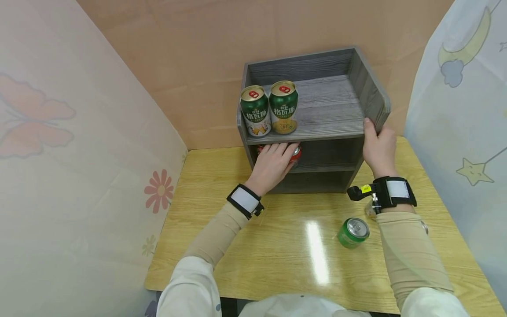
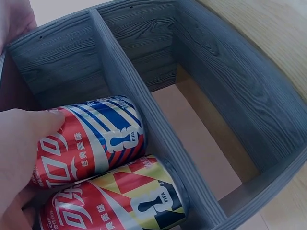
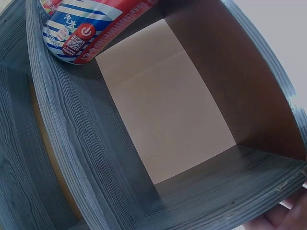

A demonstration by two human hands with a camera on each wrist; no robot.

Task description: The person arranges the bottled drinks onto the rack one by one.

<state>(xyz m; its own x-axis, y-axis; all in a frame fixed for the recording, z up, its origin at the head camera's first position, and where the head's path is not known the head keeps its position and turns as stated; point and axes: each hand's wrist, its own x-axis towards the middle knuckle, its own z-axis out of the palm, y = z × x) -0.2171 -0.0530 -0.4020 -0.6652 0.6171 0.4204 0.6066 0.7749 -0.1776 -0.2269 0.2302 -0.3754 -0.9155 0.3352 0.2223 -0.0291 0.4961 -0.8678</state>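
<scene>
A small grey wooden shelf (image 1: 328, 101) stands at the back of the table. My left hand (image 1: 271, 167) reaches into its middle compartment and grips a red cola can (image 2: 91, 143) with blue and white stripes, thumb along its side. A second red cola can (image 2: 115, 201), patterned yellow and black, lies close beside it in the left wrist view. In the head view the hand covers most of both. My right hand (image 1: 380, 147) holds the shelf's right side panel, thumb on the front edge; its other fingers are mostly hidden.
Two green and gold cans, one at the left end (image 1: 255, 112) and one beside it (image 1: 283, 108), stand on the top shelf. A green can (image 1: 353, 232) stands on the table (image 1: 277, 246) at the right front. Other cans are partly hidden under the right forearm. Printed cloth walls flank the table.
</scene>
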